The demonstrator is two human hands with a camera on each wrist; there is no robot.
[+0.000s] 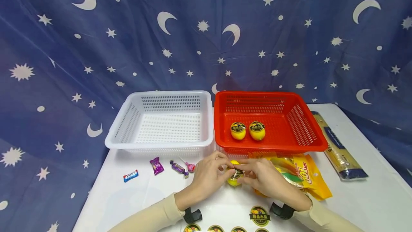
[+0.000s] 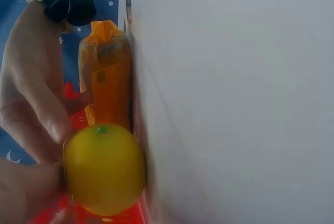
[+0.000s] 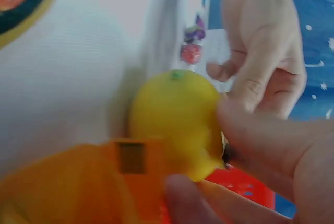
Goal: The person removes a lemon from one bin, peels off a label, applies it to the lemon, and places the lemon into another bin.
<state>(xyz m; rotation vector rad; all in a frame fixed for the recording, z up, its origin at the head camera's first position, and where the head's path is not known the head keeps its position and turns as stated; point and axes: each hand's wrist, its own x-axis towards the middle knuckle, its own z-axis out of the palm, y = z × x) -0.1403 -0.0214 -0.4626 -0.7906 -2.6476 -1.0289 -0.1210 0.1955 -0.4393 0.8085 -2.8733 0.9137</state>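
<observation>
A yellow lemon [image 1: 234, 179] sits on the white table [image 1: 135, 199] between both hands, a dark round sticker [image 1: 236, 173] on its top. My left hand [image 1: 209, 173] grips its left side and my right hand [image 1: 260, 176] pinches at the sticker from the right. The left wrist view shows the lemon [image 2: 104, 169] close up with fingers [image 2: 49, 114] around it. In the right wrist view the lemon [image 3: 177, 119] lies above an orange bag [image 3: 78, 182]. Two stickered lemons [image 1: 238, 131] [image 1: 257, 130] lie in the red basket [image 1: 309, 142].
An empty white basket [image 1: 122, 142] stands left of the red one. Several wrapped candies [image 1: 156, 165] lie at the front left. An orange-yellow bag [image 1: 305, 178] and a long clear packet [image 1: 339, 149] lie right. A sheet of round stickers [image 1: 259, 216] sits at the near edge.
</observation>
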